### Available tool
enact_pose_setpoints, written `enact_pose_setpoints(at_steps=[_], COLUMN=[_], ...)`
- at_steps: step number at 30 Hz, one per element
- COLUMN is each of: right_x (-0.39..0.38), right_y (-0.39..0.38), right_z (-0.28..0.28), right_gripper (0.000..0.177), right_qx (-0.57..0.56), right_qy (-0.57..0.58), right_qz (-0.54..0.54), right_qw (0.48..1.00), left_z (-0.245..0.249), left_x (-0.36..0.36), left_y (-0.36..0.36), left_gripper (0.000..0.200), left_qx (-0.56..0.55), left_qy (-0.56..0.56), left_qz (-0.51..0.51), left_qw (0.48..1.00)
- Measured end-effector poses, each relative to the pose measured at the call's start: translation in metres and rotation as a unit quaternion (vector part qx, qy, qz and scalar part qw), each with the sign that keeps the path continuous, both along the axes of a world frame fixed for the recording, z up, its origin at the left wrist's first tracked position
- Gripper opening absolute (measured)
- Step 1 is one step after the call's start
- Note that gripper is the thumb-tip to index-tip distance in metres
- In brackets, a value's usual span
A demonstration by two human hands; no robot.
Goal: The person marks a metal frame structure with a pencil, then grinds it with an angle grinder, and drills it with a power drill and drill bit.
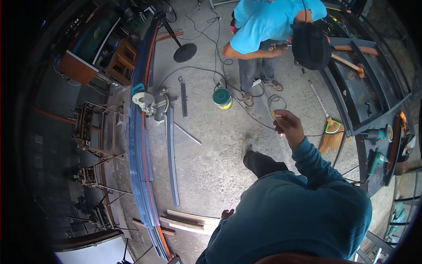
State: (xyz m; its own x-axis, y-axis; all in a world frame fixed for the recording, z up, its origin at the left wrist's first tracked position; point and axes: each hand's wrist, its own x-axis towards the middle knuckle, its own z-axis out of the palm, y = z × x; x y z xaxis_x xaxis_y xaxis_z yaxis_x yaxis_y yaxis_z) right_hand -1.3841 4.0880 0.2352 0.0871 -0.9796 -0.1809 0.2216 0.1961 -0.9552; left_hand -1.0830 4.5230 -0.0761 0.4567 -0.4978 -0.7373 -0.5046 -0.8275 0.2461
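While the right hand (289, 126) is raised in front of the teal sleeve (316, 163), its fingers are closed around a small orange stick (274, 115), whose tip pokes out on the side toward the paint can (222, 97). The stick sits right of and slightly below that green-lidded can, near it in the view. The left hand (227, 214) hangs low, well below the can. Only its curled knuckles show, so whether it grips anything cannot be told. Wooden slats (189, 222) lie on the concrete just left of that hand. A long steel bar (171, 158) stretches down the floor left of and below the can. Directly above and right of the can, a co-worker in a light blue shirt (263, 24) bends over a black welding mask (310, 46). A broom (330, 132) lies far right of the can.
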Motion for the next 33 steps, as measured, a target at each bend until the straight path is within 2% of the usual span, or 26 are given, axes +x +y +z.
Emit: enact_pose_setpoints(at_steps=[2, 5, 7, 9, 10, 11, 12, 13, 15, 16, 17, 18, 19, 20, 21, 22, 23, 24, 25, 26, 27, 28, 29, 31, 32, 33], right_x=[0.044, 0.114, 0.169, 0.223, 0.248, 0.269, 0.288, 0.306, 0.337, 0.357, 0.37, 0.384, 0.398, 0.406, 0.405, 0.394, 0.376, 0.345, 0.325, 0.297, 0.31, 0.27, 0.264, 0.306, 0.32, 0.353], right_y=[-0.033, -0.102, -0.151, -0.199, -0.226, -0.248, -0.27, -0.292, -0.344, -0.371, -0.403, -0.439, -0.476, -0.508, -0.538, -0.565, -0.578, -0.591, -0.569, -0.558, -0.534, -0.535, -0.526, -0.545, -0.553, -0.577], right_z=[-0.032, -0.075, -0.059, -0.048, -0.028, -0.004, 0.015, 0.026, 0.039, 0.036, 0.019, -0.011, -0.047, -0.089, -0.142, -0.222, -0.277, -0.399, -0.394, -0.449, -0.471, -0.477, -0.493, -0.404, -0.381, -0.323], right_gripper=[0.031, 0.028, 0.026, 0.029, 0.029, 0.03, 0.031, 0.031, 0.037, 0.027, 0.027, 0.024, 0.022, 0.022, 0.023, 0.025, 0.03, 0.031, 0.029, 0.027, 0.047, 0.026, 0.025, 0.027, 0.033, 0.034], right_qx=[0.066, 0.094, 0.095, -0.129, -0.141, -0.218, -0.294, -0.299, -0.357, -0.387, -0.393, -0.377, -0.359, -0.332, -0.302, -0.249, -0.135, -0.171, 0.032, 0.065, 0.109, 0.128, 0.215, 0.259, 0.234, 0.318], right_qy=[0.023, 0.079, 0.081, 0.027, 0.028, 0.036, 0.046, 0.051, 0.199, 0.187, 0.195, 0.228, 0.26, 0.304, 0.346, 0.45, 0.547, 0.773, 0.707, 0.761, 0.806, 0.735, 0.727, 0.694, 0.701, 0.652], right_qz=[0.056, 0.202, 0.262, 0.304, 0.303, 0.288, 0.272, 0.272, 0.211, 0.168, 0.165, 0.148, 0.126, 0.098, 0.066, 0.082, 0.153, 0.306, 0.188, 0.296, 0.229, 0.405, 0.315, 0.294, 0.318, 0.194], right_qw=[0.996, 0.972, 0.957, 0.944, 0.942, 0.932, 0.915, 0.913, 0.888, 0.887, 0.883, 0.886, 0.888, 0.888, 0.886, 0.854, 0.812, 0.529, 0.681, 0.573, 0.535, 0.528, 0.57, 0.604, 0.594, 0.661], left_z=[-0.011, -0.012, 0.0, 0.016, 0.023, 0.027, -0.008, -0.005, -0.006, -0.011, -0.016, -0.023, -0.024, -0.05, -0.077, -0.084, -0.075, -0.062, -0.046, -0.029, -0.015, -0.005, -0.016, -0.005, 0.007, 0.014], left_x=[0.007, 0.046, 0.09, 0.146, 0.181, 0.211, 0.237, 0.265, 0.299, 0.308, 0.316, 0.329, 0.326, 0.344, 0.363, 0.395, 0.429, 0.46, 0.492, 0.523, 0.557, 0.585, 0.625, 0.681, 0.698, 0.714], left_y=[-0.021, -0.093, -0.153, -0.221, -0.253, -0.282, -0.294, -0.323, -0.398, -0.431, -0.463, -0.495, -0.541, -0.564, -0.598, -0.636, -0.681, -0.735, -0.778, -0.814, -0.85, -0.895, -0.938, -1.031, -1.064, -1.107], left_gripper=[0.052, 0.048, 0.046, 0.044, 0.043, 0.042, 0.023, 0.019, 0.029, 0.029, 0.027, 0.025, 0.031, 0.035, 0.035, 0.038, 0.041, 0.04, 0.041, 0.042, 0.043, 0.046, 0.054, 0.05, 0.049, 0.049], left_qx=[-0.006, -0.017, -0.01, 0.018, 0.034, 0.037, -0.116, -0.18, -0.118, -0.124, -0.147, -0.159, -0.08, -0.148, -0.149, -0.128, -0.102, -0.086, -0.065, -0.097, -0.125, -0.099, -0.103, -0.036, -0.07, -0.108], left_qy=[0.032, 0.046, 0.032, -0.001, -0.022, -0.038, -0.057, -0.037, 0.049, 0.058, -0.043, -0.147, -0.121, -0.046, -0.057, 0.001, 0.019, 0.001, -0.019, -0.007, 0.008, -0.032, -0.054, -0.078, -0.083, -0.089], left_qz=[-0.03, -0.045, -0.054, -0.089, -0.095, -0.07, 0.203, 0.169, 0.366, 0.363, 0.076, -0.218, -0.241, -0.216, -0.157, -0.074, -0.137, -0.228, -0.314, -0.256, -0.197, -0.11, -0.164, -0.148, -0.136, -0.122], left_qw=[0.999, 0.998, 0.998, 0.996, 0.995, 0.996, 0.971, 0.968, 0.922, 0.921, 0.985, 0.952, 0.96, 0.964, 0.975, 0.989, 0.985, 0.97, 0.947, 0.962, 0.972, 0.988, 0.98, 0.985, 0.985, 0.983])
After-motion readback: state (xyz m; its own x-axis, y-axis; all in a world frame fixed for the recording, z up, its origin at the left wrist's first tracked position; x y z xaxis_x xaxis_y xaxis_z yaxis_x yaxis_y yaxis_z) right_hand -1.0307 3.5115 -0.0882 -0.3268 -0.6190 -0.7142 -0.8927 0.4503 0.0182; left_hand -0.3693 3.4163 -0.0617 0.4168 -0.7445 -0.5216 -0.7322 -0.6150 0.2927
